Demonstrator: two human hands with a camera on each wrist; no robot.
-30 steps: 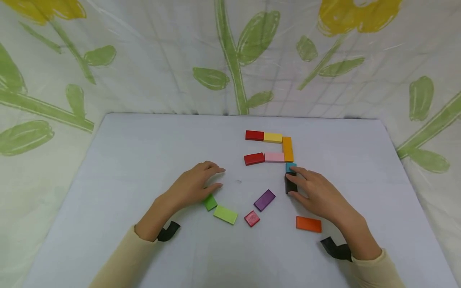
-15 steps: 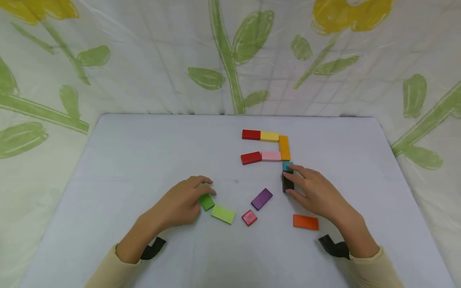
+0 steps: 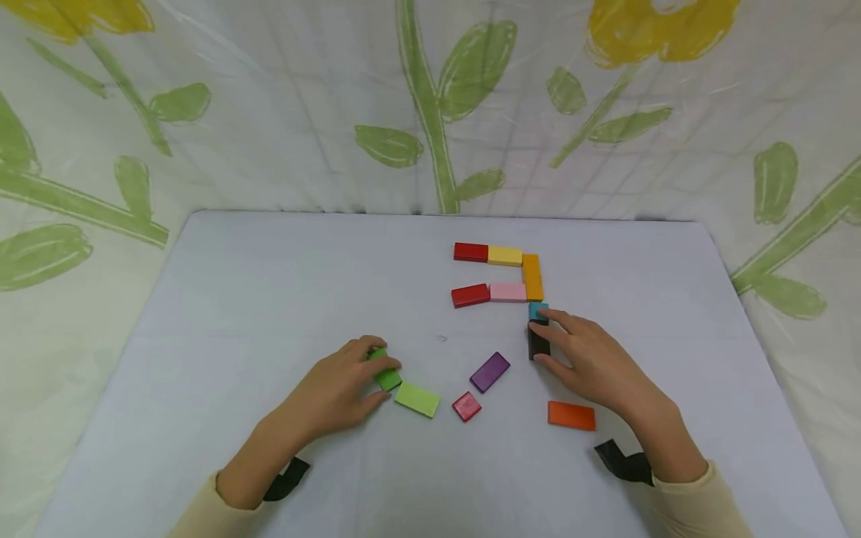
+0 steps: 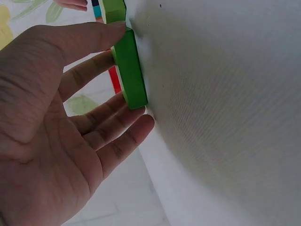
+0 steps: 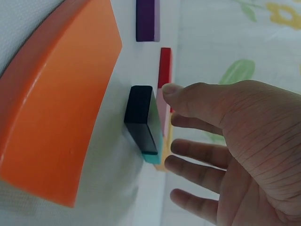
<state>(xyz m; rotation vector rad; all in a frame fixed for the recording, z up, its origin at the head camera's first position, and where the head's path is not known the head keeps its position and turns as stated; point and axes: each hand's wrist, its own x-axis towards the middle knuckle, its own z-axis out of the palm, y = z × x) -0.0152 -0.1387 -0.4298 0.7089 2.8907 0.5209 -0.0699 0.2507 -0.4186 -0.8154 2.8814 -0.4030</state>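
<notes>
My left hand [image 3: 336,390] grips a green block [image 3: 389,380] on the table, thumb at its near end and fingers along its far side. In the left wrist view, the thumb tip rests at the green block's [image 4: 130,70] end. A light green block [image 3: 417,400] lies end to end with it. Over a black block [image 3: 539,345] hovers my right hand [image 3: 599,362], its fingers loosely spread. The right wrist view shows a gap between the thumb and the black block [image 5: 139,106]. A small blue block [image 3: 534,307] joins the black block's far end, partly under a fingertip.
Beyond the blue block, an orange-yellow block [image 3: 532,276] links two rows: red [image 3: 471,252] with yellow [image 3: 504,256], and red [image 3: 470,296] with pink [image 3: 507,292]. A purple block [image 3: 489,372], a small pinkish-red block [image 3: 466,406] and an orange block [image 3: 571,415] lie loose nearer me.
My left hand has moved down and slightly left, and its thumb and fingers have come around the green block. The right hand stays over the black block.
</notes>
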